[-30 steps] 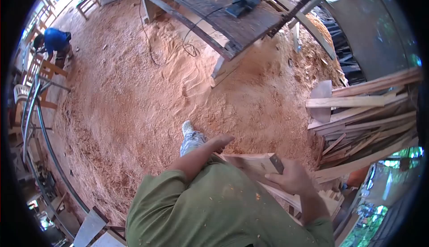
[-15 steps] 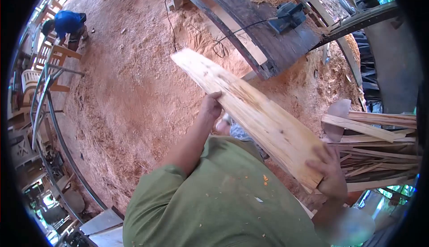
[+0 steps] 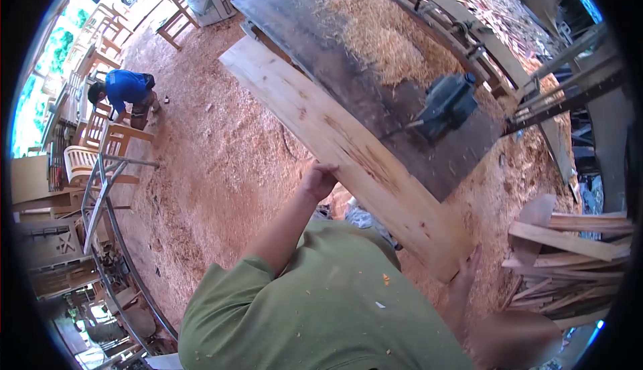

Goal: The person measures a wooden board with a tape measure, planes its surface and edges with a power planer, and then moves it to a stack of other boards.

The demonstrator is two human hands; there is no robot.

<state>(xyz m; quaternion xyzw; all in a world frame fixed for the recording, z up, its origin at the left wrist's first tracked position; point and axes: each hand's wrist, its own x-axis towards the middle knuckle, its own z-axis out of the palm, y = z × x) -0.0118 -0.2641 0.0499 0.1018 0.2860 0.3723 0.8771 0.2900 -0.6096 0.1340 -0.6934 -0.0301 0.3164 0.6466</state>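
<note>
Gripping board edge in left hand; right hand at 4 o'clock end, too blurred to tell grasp. Support both ends; mind tool at 2 o'clock.

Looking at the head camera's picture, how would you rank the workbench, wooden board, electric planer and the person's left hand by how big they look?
1. Workbench
2. Wooden board
3. Electric planer
4. Left hand
Nearness enlarges the board and hand, so this is apparent size only.
</note>
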